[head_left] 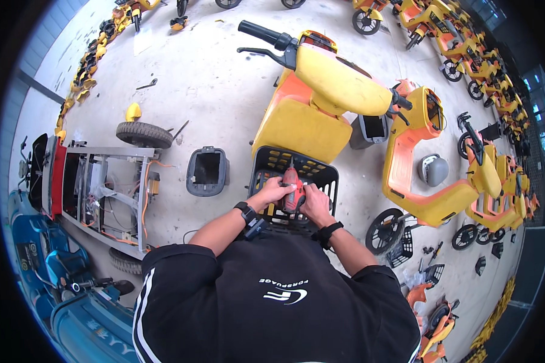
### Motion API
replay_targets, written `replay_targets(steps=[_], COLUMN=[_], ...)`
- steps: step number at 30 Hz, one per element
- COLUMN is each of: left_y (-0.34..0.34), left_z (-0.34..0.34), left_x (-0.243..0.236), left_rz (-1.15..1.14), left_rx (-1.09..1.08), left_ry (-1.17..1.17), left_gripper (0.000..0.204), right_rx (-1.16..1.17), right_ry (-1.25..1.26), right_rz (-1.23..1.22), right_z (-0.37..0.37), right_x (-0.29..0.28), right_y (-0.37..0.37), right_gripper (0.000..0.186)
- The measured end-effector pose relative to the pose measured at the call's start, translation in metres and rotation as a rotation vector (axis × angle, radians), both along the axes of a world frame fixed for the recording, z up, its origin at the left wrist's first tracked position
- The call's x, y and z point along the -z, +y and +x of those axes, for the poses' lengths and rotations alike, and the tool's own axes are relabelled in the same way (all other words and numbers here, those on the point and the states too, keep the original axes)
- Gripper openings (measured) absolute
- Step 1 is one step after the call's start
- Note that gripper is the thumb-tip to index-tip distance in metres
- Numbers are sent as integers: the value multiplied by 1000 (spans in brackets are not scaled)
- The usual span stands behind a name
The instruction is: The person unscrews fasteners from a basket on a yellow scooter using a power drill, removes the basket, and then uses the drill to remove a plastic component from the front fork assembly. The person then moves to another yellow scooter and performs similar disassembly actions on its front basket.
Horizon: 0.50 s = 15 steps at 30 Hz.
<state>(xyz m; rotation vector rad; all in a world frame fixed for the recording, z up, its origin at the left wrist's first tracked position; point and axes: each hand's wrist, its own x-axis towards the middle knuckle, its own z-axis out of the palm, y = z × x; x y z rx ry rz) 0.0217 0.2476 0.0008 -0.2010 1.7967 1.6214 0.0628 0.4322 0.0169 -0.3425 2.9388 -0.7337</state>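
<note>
Red power drill [292, 192] sits between the person's two hands, at the black basket [258, 162], its narrow tip pointing away from the body. The left hand [272, 191] is clamped on the drill's left side; the right hand [316, 202] is bent against its right side, though how far those fingers wrap around cannot be told. Nearest of all is the person's black shirt [284, 266], with white stripes at the sleeves. A dark watch [246, 212] is on the left wrist and a black band [327, 233] on the right.

Beyond the basket, just behind its far rim, rises a yellow scooter [303, 130] with a black handlebar grip. On the pale floor to the left stands an open dark bin [193, 176], apart from the basket; farther left are a metal frame [144, 209] strung with orange cable and, near its far end, a tyre [144, 134]. To the right, a second scooter body [399, 166], yellow and orange, stands near a rounded grey piece [433, 170]. Another bin [361, 136] is between the two scooters. Farthest off, more yellow scooters [466, 48] line the right side, while yellow parts [88, 68] trail along the left.
</note>
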Motion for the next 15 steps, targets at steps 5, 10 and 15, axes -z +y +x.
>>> replay_targets(steps=[5, 10, 15], left_y=[-10, -9, -1], left_z=[-8, 0, 2], left_x=[-16, -20, -13], left_rz=[-22, -44, 6], left_rx=[17, 71, 33], left_ry=[-17, -20, -58], left_gripper=[54, 55, 56], right_rx=[-2, -1, 39], right_ry=[-2, -66, -100], right_rz=[-44, -20, -22], right_z=[-6, 4, 7], right_x=[-11, -22, -14], right_y=[-9, -5, 0], right_gripper=[43, 47, 50])
